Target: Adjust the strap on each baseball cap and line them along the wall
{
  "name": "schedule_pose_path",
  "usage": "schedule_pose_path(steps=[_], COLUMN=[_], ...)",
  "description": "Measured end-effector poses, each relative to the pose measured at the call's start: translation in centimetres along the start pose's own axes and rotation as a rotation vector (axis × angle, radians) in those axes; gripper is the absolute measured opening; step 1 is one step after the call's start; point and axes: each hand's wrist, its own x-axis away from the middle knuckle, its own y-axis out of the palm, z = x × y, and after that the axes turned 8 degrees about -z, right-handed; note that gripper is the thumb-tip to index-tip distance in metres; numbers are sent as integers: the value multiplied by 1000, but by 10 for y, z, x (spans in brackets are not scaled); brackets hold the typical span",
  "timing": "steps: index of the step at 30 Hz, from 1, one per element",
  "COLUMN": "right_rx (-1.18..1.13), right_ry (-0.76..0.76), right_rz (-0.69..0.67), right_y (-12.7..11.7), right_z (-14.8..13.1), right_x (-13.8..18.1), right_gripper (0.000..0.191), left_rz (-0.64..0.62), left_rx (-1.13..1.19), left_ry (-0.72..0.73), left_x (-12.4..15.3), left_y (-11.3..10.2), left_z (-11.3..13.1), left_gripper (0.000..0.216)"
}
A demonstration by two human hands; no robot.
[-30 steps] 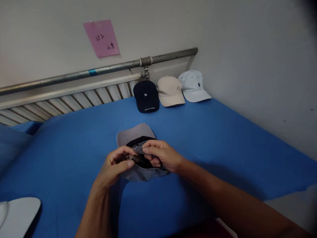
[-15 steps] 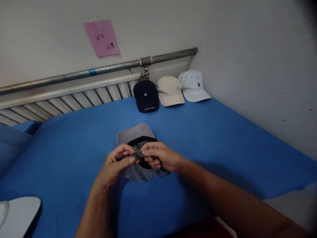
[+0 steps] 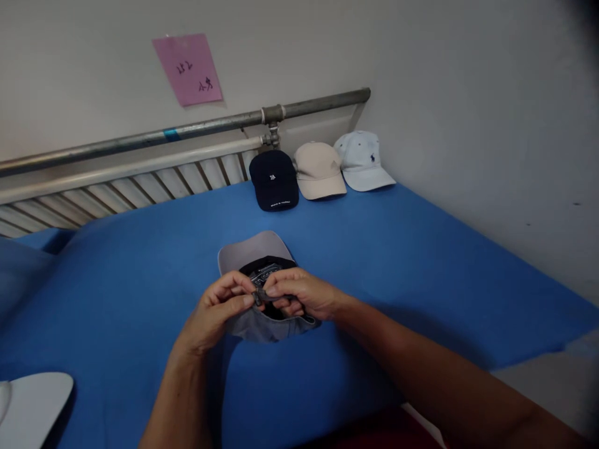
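Observation:
A grey baseball cap (image 3: 255, 248) lies upturned on the blue surface, its brim pointing away and its dark lining showing. Over its opening, my left hand (image 3: 218, 308) pinches a small dark buckle (image 3: 257, 298) at the end of the cap's back strap. My right hand (image 3: 302, 292) grips the grey strap (image 3: 269, 295) between thumb and forefinger, right beside the buckle. Both hands are closed, with the fingertips almost touching. Whether the strap passes through the buckle is too small to tell.
Along the far edge stand a navy cap (image 3: 274, 181), a beige cap (image 3: 320, 170) and a pale blue cap (image 3: 364, 161). A white brim (image 3: 37, 405) juts in at lower left. Behind the blue-covered bed (image 3: 154, 262) run a radiator (image 3: 126, 181) and a metal pipe (image 3: 318, 107).
Both hands stay over the cap with the fingertips shifting only slightly at the strap and buckle. The whole view has moved a little.

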Motion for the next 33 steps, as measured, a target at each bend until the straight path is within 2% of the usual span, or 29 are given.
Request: schedule_pose_path(steps=[6,12,24,33], right_rx=[2,21,-4,11], right_ry=[3,10,35,42], right_rz=[-37,-93,-24,-74], right_y=[-3,-6,-4,-7], right_z=[1,1,-1,0], right_x=[0,0,1,0], right_gripper=[9,9,4,7], left_rz=[50,7,27,-25], left_rx=[-60,-66,-17,0], left_ry=[-16,-52,-98,-142], left_x=[0,0,-1,-2], left_y=[-2,-5,-3,-2], left_z=[-3,-6,-6,-7], left_gripper=[9,11,13,18])
